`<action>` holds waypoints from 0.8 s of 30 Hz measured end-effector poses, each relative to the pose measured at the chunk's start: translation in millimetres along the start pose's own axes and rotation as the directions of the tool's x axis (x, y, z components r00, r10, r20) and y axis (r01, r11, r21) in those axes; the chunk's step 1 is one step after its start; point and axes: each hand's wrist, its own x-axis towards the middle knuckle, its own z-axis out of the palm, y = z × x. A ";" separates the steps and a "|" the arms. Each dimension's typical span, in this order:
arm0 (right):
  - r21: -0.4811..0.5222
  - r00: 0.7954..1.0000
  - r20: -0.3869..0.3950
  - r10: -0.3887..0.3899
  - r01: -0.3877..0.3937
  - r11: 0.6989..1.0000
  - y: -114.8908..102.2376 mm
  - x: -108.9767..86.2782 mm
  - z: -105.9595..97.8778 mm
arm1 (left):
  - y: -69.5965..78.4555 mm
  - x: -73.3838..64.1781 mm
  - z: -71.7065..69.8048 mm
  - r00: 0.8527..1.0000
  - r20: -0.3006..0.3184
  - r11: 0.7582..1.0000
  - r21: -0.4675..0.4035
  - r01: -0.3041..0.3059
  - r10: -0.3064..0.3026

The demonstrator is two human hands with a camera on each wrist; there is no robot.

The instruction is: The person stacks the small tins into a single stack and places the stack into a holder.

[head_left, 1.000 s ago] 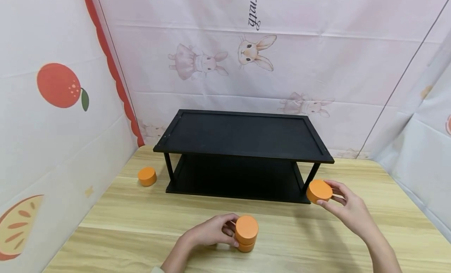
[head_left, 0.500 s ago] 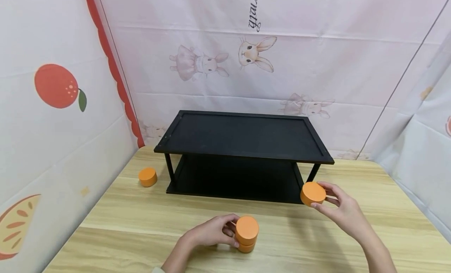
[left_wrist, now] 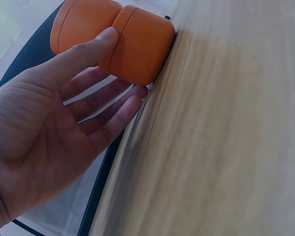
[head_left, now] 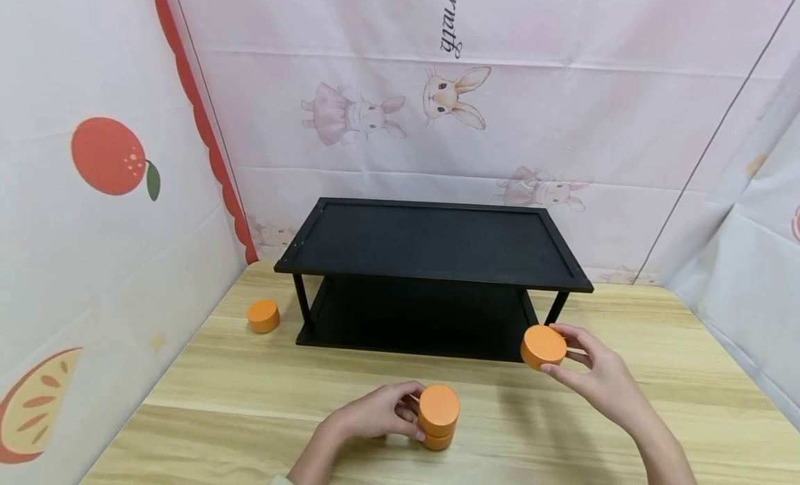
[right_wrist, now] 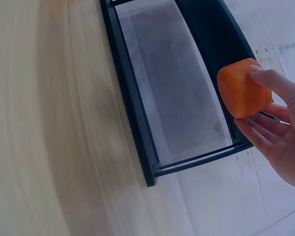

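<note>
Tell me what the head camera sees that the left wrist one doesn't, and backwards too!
Only the head view: the right grip holding an orange block, the lone block at left and the big rabbit face.
Only the left wrist view: the palm side of the left grip.
Both: that grip, two stacked blocks, the black shelf and the table.

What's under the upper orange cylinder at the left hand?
A second orange cylinder, standing on the wooden table. The upper orange cylinder hides its top face, so anything thin between them can't be seen. The left hand covers part of its side.
</note>
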 end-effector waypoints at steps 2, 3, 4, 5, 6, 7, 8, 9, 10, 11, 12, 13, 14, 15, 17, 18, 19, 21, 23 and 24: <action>0.009 1.000 0.005 -0.006 0.006 1.000 -1.4 0.0 1.1 | 0.4 0.1 -0.1 1.000 0.000 1.000 -0.001 0.009 -0.009; 0.014 1.000 0.007 -0.011 0.011 1.000 -1.9 0.0 1.6 | 0.6 0.1 -0.1 1.000 0.000 1.000 0.000 0.012 -0.012; 0.016 1.000 0.008 -0.015 0.015 1.000 -2.5 0.0 2.1 | 0.8 0.1 -0.1 1.000 -0.001 1.000 0.000 0.016 -0.016; 0.014 1.000 0.007 -0.020 0.020 1.000 -3.1 0.2 2.8 | 1.1 0.1 -0.2 1.000 -0.001 1.000 0.000 0.018 -0.018; 0.013 1.000 0.006 -0.025 0.025 1.000 -3.6 0.4 3.5 | 1.3 0.1 -0.2 1.000 0.000 1.000 0.000 0.019 -0.019; 0.015 1.000 0.006 -0.031 0.031 0.999 -4.1 0.6 4.3 | 1.6 0.1 -0.4 1.000 0.000 1.000 0.000 0.020 -0.020; 0.018 0.999 0.007 -0.038 0.038 0.999 -4.6 1.0 5.1 | 1.9 -0.1 -0.5 1.000 0.000 1.000 0.000 0.021 -0.021; 0.021 0.999 0.008 -0.043 0.043 0.999 -5.1 1.2 6.1 | 2.2 -0.2 -0.7 1.000 0.000 1.000 0.000 0.021 -0.021; 0.021 0.999 0.009 -0.051 0.051 0.998 -5.9 1.5 6.7 | 2.8 -0.3 -1.0 1.000 0.000 1.000 -0.001 0.022 -0.022; 0.020 0.998 0.010 -0.059 0.058 0.998 -6.5 1.8 7.5 | 3.2 -0.3 -1.3 1.000 0.000 1.000 -0.002 0.022 -0.022; 0.021 0.998 0.011 -0.066 0.066 0.998 -6.9 2.0 8.2 | 3.5 -0.3 -1.7 1.000 -0.001 1.000 -0.003 0.024 -0.024; 0.022 0.997 0.013 -0.074 0.074 0.997 -7.5 2.2 8.8 | 3.8 -0.4 -2.0 1.000 -0.003 1.000 -0.004 0.026 -0.026; 0.021 0.997 0.013 -0.080 0.080 0.997 -7.8 2.2 9.6 | 3.9 -0.3 -2.2 1.000 -0.004 1.000 -0.004 0.028 -0.028; 0.019 0.996 0.013 -0.088 0.088 0.996 -8.1 2.1 10.4 | 3.9 -0.3 -2.4 1.000 -0.005 1.000 -0.003 0.029 -0.029; 0.018 0.996 0.011 -0.093 0.093 0.995 -8.8 1.7 11.8 | 3.3 0.1 -2.4 1.000 -0.006 1.000 0.000 0.024 -0.024; 0.022 0.995 0.011 -0.096 0.096 0.995 -9.3 1.3 12.5 | 3.0 0.1 -2.2 1.000 -0.005 1.000 -0.002 0.024 -0.024; 0.023 0.995 0.011 -0.095 0.094 0.995 -9.8 1.0 13.1 | 2.7 0.1 -2.0 1.000 -0.004 1.000 -0.003 0.024 -0.024; 0.022 0.995 0.014 -0.095 0.095 0.995 -10.8 0.5 14.0 | 2.3 0.0 -1.3 1.000 -0.003 1.000 -0.006 0.023 -0.023; 0.025 0.996 0.016 -0.091 0.091 0.996 -12.1 0.3 14.8 | 2.4 -0.1 -0.7 1.000 -0.001 1.000 -0.013 0.023 -0.023; 0.028 0.996 0.018 -0.090 0.089 0.996 -12.8 0.3 15.2 | 2.6 -0.2 -0.5 1.000 -0.001 1.000 -0.016 0.026 -0.026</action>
